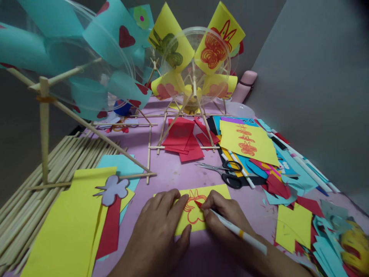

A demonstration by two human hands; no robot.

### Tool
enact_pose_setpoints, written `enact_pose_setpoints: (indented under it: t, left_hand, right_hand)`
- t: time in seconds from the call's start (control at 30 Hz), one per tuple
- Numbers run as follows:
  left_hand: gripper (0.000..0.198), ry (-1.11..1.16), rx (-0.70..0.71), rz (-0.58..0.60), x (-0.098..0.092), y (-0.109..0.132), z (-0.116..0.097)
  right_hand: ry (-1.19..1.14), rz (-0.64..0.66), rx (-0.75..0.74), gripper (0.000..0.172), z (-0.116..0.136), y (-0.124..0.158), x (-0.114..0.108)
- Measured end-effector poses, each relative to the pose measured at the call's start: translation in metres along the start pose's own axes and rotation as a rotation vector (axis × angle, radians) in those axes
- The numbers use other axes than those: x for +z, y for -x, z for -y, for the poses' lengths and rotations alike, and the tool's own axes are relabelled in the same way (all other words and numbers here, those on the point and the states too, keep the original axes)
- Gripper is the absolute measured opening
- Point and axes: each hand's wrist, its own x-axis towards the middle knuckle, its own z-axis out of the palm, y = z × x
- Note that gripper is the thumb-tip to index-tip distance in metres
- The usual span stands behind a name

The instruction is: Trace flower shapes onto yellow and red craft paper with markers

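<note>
A small yellow sheet of paper (213,191) lies on the table in front of me, bearing a red butterfly outline (196,209). My left hand (161,227) rests flat on the sheet's left part, fingers stretched out. Pinched in my right hand (223,215) is a white felt-tip marker (239,231) with a red tip, which meets the drawing near the butterfly's head. Beyond the sheet lie black-handled scissors (227,172). On the left, a grey butterfly cutout (113,190) sits on yellow paper (66,219) and a red strip (109,232).
Stick-framed wheels with blue paper (108,34) and yellow paper (173,50) stand ahead. Bamboo sticks (54,173) are piled left. Red papers (180,134), a yellow sheet with red butterflies (259,148), several markers (309,171) and paper scraps (294,225) lie around; a pink bottle (245,86) stands behind.
</note>
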Motion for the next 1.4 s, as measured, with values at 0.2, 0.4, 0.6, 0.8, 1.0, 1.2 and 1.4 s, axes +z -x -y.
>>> enact_pose_setpoints:
  t: [0.2,0.4,0.6,0.8,1.0,1.2,1.4]
  left_hand:
    - [0.042,0.011,-0.009,-0.011,-0.0005,-0.0008,-0.0012]
    - [0.042,0.019,-0.004,-0.008,-0.001,-0.0009,-0.0011]
    - [0.041,0.027,0.002,-0.015,-0.0009,-0.0009,-0.0007]
    - [0.041,0.026,0.004,-0.011,-0.0013,-0.0032,-0.0011]
    - [0.041,0.028,0.01,-0.025,-0.0016,-0.0032,-0.0008]
    - [0.041,0.031,0.004,-0.02,-0.0018,-0.0019,-0.0006]
    - [0.04,0.042,0.005,-0.016,-0.0022,-0.0013,-0.0013]
  right_hand:
    - [0.039,0.028,0.006,0.009,-0.0023,0.0003,0.0007]
    - [0.047,0.048,-0.017,0.009,-0.0047,-0.0012,0.003]
    - [0.035,0.087,-0.005,0.006,-0.0043,-0.0016,0.0029]
    - [0.027,0.097,-0.042,0.006,-0.0046,-0.0006,0.0024]
    - [0.011,0.117,-0.052,0.005,-0.0078,-0.0011,0.0035]
    - [-0.02,0.13,-0.048,0.007,-0.009,-0.0012,0.0038]
    - [-0.019,0.137,-0.035,0.01,-0.009,-0.0007,0.0022]
